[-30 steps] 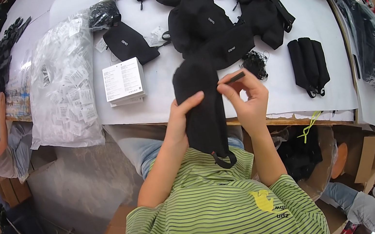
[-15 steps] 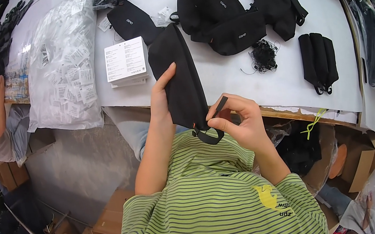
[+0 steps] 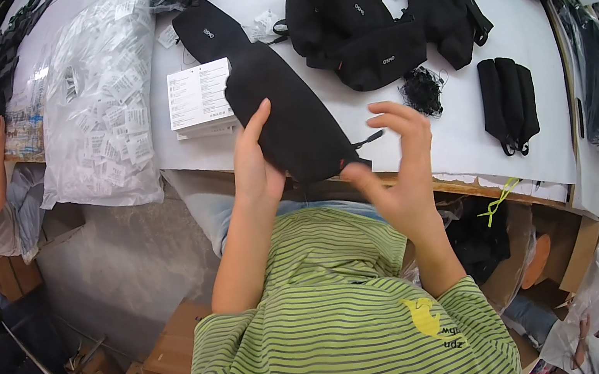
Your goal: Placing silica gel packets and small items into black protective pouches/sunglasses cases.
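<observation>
While left grip [image 3: 257, 168] clamps smooth, oblong black fabric pouch [image 3: 284, 115] | right grip [image 3: 409, 179] parted, curved

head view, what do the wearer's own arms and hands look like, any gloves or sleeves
The left hand and right hand are bare: no gloves, and no watch or bracelet shows. The forearms are uncovered below loose short sleeves, part of a yellow-green shirt with narrow dark stripes. Its front carries a yellow print with small dark lettering.
</observation>
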`<action>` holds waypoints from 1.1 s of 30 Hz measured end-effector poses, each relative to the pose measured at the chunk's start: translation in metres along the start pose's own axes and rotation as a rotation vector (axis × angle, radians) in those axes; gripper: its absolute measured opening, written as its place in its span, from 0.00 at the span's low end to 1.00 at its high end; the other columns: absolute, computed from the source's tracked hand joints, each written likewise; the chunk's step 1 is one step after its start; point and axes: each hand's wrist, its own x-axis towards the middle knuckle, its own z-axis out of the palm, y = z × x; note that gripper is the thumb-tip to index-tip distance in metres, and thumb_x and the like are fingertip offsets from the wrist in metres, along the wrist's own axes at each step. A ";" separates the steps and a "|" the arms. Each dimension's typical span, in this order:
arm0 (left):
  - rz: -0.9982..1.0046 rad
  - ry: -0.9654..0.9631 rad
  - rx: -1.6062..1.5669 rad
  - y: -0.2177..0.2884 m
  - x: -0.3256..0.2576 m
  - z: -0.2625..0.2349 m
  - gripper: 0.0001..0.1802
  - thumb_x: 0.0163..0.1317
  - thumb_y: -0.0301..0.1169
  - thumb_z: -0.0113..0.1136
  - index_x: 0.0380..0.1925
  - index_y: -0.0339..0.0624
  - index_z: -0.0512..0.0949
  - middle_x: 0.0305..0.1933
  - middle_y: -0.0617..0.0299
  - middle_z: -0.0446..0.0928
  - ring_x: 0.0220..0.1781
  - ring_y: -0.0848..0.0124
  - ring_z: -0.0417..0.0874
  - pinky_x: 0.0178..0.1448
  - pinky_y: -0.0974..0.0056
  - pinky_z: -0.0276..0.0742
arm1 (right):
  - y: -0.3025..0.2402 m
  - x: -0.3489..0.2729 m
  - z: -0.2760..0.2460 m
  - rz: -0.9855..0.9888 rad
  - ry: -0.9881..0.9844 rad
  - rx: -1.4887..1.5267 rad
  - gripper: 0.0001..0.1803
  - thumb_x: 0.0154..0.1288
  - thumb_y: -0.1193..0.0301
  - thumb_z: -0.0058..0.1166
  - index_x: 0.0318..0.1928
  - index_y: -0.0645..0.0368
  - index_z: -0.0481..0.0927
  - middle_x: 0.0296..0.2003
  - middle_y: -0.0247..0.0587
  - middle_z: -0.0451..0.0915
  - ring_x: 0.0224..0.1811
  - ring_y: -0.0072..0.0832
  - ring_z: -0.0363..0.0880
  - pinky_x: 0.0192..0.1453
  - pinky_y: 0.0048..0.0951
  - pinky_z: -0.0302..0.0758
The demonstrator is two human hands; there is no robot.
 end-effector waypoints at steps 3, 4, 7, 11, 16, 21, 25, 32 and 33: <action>-0.095 -0.085 -0.035 -0.005 -0.007 0.003 0.16 0.67 0.36 0.53 0.50 0.39 0.74 0.49 0.58 0.78 0.49 0.67 0.80 0.55 0.59 0.76 | -0.017 0.002 -0.001 -0.191 -0.297 -0.332 0.35 0.47 0.66 0.67 0.59 0.42 0.71 0.54 0.42 0.70 0.61 0.41 0.63 0.66 0.45 0.56; -0.180 -0.165 -0.064 -0.005 -0.012 0.004 0.16 0.68 0.37 0.52 0.51 0.40 0.73 0.50 0.58 0.77 0.50 0.67 0.79 0.57 0.58 0.75 | -0.015 0.003 0.001 -0.212 -0.341 -0.341 0.39 0.46 0.71 0.65 0.62 0.38 0.69 0.53 0.41 0.72 0.59 0.40 0.67 0.64 0.45 0.62; -0.112 -0.165 0.058 -0.013 -0.013 -0.005 0.17 0.69 0.39 0.51 0.52 0.42 0.72 0.49 0.58 0.76 0.52 0.66 0.77 0.56 0.56 0.75 | 0.012 0.004 0.007 -0.156 -0.218 -0.177 0.37 0.46 0.77 0.64 0.60 0.42 0.71 0.49 0.40 0.75 0.52 0.39 0.75 0.55 0.38 0.71; 0.734 -0.121 1.004 -0.004 0.003 -0.021 0.29 0.61 0.34 0.62 0.58 0.40 0.62 0.62 0.58 0.63 0.62 0.66 0.66 0.59 0.60 0.70 | 0.013 0.012 -0.008 0.176 -0.117 0.282 0.21 0.52 0.82 0.58 0.49 0.58 0.76 0.43 0.40 0.77 0.43 0.30 0.79 0.48 0.25 0.73; 0.609 -0.452 0.917 0.033 -0.004 -0.004 0.30 0.52 0.23 0.66 0.56 0.43 0.68 0.49 0.56 0.74 0.51 0.67 0.75 0.54 0.68 0.69 | 0.028 0.009 -0.027 0.325 -0.192 0.543 0.20 0.55 0.78 0.58 0.50 0.60 0.77 0.44 0.36 0.78 0.44 0.23 0.77 0.47 0.22 0.71; 0.591 -0.721 1.082 0.047 0.005 -0.008 0.15 0.47 0.17 0.63 0.39 0.37 0.79 0.37 0.61 0.76 0.41 0.68 0.76 0.48 0.70 0.70 | 0.040 0.020 -0.057 0.303 -0.427 0.342 0.19 0.56 0.74 0.60 0.51 0.57 0.80 0.46 0.34 0.79 0.44 0.20 0.76 0.43 0.19 0.72; 0.535 -0.756 1.204 0.039 0.005 -0.011 0.13 0.53 0.23 0.62 0.40 0.38 0.79 0.43 0.58 0.73 0.42 0.67 0.75 0.46 0.68 0.69 | 0.046 0.018 -0.075 0.483 -0.542 0.411 0.21 0.55 0.72 0.63 0.52 0.54 0.81 0.45 0.33 0.80 0.42 0.18 0.75 0.36 0.18 0.74; 1.142 0.051 1.574 0.091 0.005 -0.029 0.24 0.64 0.35 0.57 0.58 0.39 0.67 0.60 0.51 0.65 0.55 0.62 0.70 0.58 0.61 0.66 | 0.086 -0.005 -0.178 0.542 0.224 0.171 0.24 0.56 0.76 0.63 0.55 0.61 0.76 0.53 0.39 0.77 0.37 0.18 0.78 0.35 0.20 0.79; 1.148 0.193 1.643 0.104 0.010 -0.038 0.26 0.64 0.37 0.58 0.58 0.37 0.67 0.61 0.49 0.64 0.58 0.59 0.69 0.61 0.59 0.64 | 0.092 -0.007 -0.195 0.483 0.413 0.065 0.23 0.58 0.75 0.62 0.56 0.60 0.76 0.53 0.39 0.77 0.37 0.19 0.78 0.37 0.20 0.79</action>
